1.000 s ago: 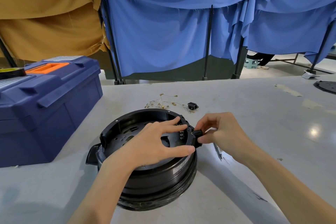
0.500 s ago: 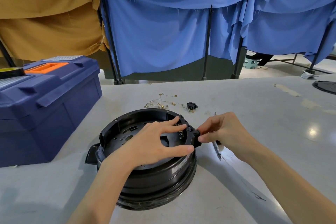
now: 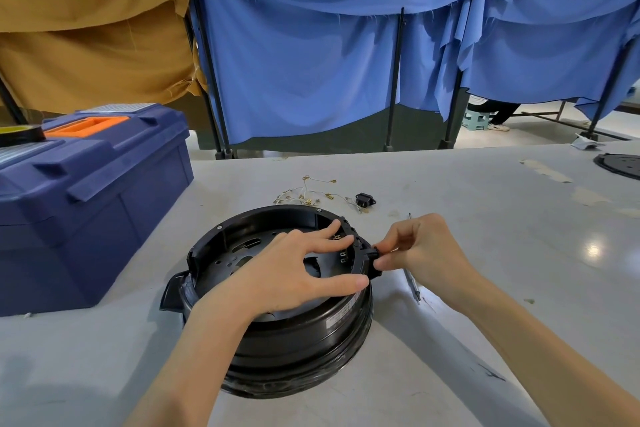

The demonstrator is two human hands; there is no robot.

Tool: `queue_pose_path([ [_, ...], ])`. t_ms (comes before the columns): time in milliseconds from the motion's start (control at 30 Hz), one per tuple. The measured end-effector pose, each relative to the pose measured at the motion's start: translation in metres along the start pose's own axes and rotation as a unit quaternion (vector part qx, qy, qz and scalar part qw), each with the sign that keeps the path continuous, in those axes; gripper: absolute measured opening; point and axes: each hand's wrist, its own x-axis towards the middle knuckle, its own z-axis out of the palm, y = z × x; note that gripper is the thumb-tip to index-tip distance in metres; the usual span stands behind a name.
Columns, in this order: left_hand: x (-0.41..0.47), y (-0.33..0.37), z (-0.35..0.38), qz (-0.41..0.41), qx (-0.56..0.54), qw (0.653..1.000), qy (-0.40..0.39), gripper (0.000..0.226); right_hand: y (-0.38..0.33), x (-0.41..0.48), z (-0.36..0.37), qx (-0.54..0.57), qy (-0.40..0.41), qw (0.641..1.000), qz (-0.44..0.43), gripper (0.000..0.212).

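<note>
Right of the black housing [image 3: 311, 333] my table [image 3: 519, 270] lies open past a thin tool [image 3: 414, 284]; the toolbox [image 3: 104, 204] blocks my left, and wires [image 3: 311, 196] clutter the far side.

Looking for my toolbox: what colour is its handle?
Orange handle on a dark blue toolbox, clearest in the head view.

We rest our left hand [image 3: 294, 274] on the round black housing [image 3: 304, 343] on the bench [image 3: 502, 218], with fingers spread over its open top and thumb along the rim. Our right hand [image 3: 426, 253] pinches a small black connector [image 3: 373, 251] at the rim's right edge. A thin tool [image 3: 414, 282] lies just beside that hand, loose wires [image 3: 308, 196] lie beyond the housing, and a blue toolbox [image 3: 90, 204] stands to the left.
</note>
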Motion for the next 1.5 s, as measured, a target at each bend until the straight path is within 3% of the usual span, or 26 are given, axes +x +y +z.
queue_pose_path([
  [333, -0.001, -0.001, 0.0, 0.003, -0.009, 1.0, 0.0, 0.075, -0.007, -0.003, -0.001, -0.049, -0.02, 0.998, -0.029, 0.025],
  [500, -0.001, 0.0, 0.0, 0.005, -0.006, 1.0, 0.0, 0.075, -0.002, -0.004, 0.003, -0.019, 0.01, 1.0, -0.011, 0.038],
  [1500, 0.002, 0.002, 0.0, -0.001, 0.008, 1.0, -0.009, 0.078, 0.008, 0.007, 0.01, 0.069, -0.017, 0.997, -0.015, 0.047],
])
